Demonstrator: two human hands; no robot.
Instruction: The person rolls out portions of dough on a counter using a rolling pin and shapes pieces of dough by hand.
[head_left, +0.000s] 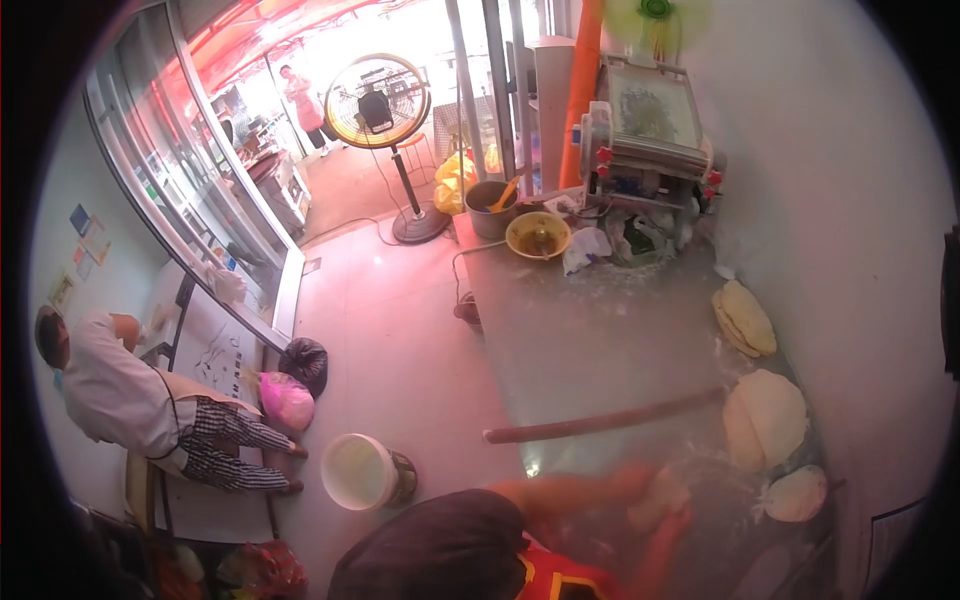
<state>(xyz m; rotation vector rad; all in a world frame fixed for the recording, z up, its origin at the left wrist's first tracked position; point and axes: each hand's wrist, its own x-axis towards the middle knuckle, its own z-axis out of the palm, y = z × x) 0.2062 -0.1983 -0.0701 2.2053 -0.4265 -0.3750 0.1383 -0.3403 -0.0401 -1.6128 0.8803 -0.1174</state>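
Note:
A pale lump of dough (657,502) is between my two hands over the floury worktop (590,340). My left hand (645,478) reaches in from the dark sleeve and lies at the lump's far side. On its near side, my right hand (672,530) touches it. Both hands are blurred by motion, but they look closed around the dough. Just beyond them a long brown rolling pin (600,418) lies across the worktop. Along the wall side sit a large dough piece (765,420), a smaller dough piece (795,494) and a folded dough piece (744,318).
A dough machine (650,130) stands at the worktop's far end, near a yellow bowl (538,236) and a metal pot (490,210). On the floor are a white bucket (358,472) and a standing fan (410,180). A person (150,400) works at a left-hand table.

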